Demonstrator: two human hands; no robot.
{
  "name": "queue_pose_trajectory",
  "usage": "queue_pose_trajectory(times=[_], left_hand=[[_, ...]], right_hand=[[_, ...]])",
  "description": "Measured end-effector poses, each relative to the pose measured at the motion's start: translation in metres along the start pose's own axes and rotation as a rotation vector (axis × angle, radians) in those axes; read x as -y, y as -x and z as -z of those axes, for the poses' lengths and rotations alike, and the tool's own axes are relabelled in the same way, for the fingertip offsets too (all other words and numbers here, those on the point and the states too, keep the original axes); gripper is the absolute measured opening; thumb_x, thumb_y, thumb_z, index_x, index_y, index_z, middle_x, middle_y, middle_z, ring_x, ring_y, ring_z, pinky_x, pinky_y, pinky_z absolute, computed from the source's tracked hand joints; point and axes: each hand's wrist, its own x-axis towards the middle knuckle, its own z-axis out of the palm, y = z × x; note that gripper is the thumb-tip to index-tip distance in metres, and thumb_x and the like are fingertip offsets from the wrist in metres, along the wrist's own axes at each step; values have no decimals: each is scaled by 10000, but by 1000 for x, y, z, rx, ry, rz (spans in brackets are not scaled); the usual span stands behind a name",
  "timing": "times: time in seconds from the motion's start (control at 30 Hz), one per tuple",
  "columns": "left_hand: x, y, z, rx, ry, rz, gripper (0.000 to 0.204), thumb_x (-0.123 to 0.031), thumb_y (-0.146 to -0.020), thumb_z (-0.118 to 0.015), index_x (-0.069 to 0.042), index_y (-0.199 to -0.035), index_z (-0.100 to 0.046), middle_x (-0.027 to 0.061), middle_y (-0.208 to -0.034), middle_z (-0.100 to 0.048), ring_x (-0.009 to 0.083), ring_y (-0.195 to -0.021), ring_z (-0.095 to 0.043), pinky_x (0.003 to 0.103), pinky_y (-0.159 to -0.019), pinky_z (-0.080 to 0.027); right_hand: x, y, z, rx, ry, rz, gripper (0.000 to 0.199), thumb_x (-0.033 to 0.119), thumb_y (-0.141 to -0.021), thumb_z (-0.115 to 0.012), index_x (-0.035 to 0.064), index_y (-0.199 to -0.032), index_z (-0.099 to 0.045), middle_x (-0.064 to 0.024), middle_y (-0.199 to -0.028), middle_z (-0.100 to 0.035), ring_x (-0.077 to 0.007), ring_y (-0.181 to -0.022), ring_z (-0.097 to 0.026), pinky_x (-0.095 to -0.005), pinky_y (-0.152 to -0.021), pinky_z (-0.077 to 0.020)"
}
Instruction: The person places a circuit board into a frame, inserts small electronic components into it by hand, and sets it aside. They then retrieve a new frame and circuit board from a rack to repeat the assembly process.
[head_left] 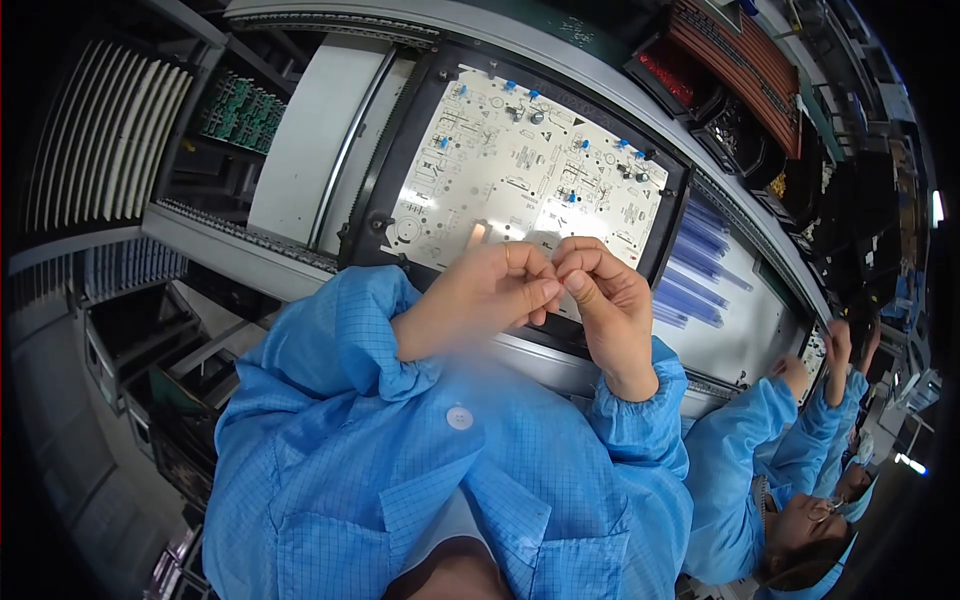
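Note:
My left hand (485, 292) and my right hand (608, 308) meet at the fingertips over the near edge of a white circuit board (490, 165). Thumb and forefinger are pinched together on both hands. Whatever sits between the fingertips is too small or too hidden to name. Black carrier frame (677, 215) edges surround the board, which bears printed outlines. Small blue components (572, 198) stand at several spots on it, and a few dark cylindrical capacitors (537, 118) rise near its far side.
The carrier rests on a conveyor rail (270, 255). Bundled clear purple-tinted tubes (700, 265) lie to the right. Dark bins of parts (735, 135) line the far right, near a red-brown ribbed stack (735, 50). Green boards (243, 112) sit far left. Co-workers in blue sleeves (730, 435) work at right.

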Motion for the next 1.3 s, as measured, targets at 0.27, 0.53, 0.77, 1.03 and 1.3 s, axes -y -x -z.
queue_pose_trajectory(times=[0.27,0.53,0.77,1.03,1.3], left_hand=[[7,3,5,-46,21,6,106,-127,-945,-540,-30,-925,-578,22,-831,-612,60,-728,-549,200,-650,-452],[11,21,11,-359,-351,-133,138,-112,-900,-580,4,-967,-613,31,-796,-617,98,-735,-579,234,-649,-460],[4,44,51,-631,-151,-393,144,-75,-959,-471,14,-966,-585,37,-889,-599,86,-840,-547,211,-765,-438],[6,57,89,-818,-63,-473,267,-228,-1010,-418,-29,-924,-573,-69,-582,-359,6,-519,-273,176,-460,-219],[10,55,97,-842,-12,-491,226,-121,-979,-436,-11,-1138,-552,1,-760,-512,26,-626,-413,159,-541,-322]], right_hand=[[11,-1,-11,-37,16,-97,67,45,-915,-553,-4,-925,-598,-35,-991,-596,-94,-866,-566,-246,-802,-451],[1,-28,-18,-112,592,231,72,-78,-793,-577,-27,-840,-560,-109,-907,-571,-216,-839,-580,-293,-758,-463],[-10,-68,-11,-68,983,363,116,-88,-725,-623,-25,-819,-598,-127,-1047,-544,-299,-1008,-497,-327,-861,-430],[-15,-73,-9,-120,920,326,102,-99,-747,-623,-48,-831,-594,-135,-1051,-537,-284,-985,-513,-325,-828,-453],[-20,-73,-4,-120,995,372,110,-101,-730,-630,-46,-819,-595,-134,-1046,-542,-289,-978,-512,-332,-825,-453]])
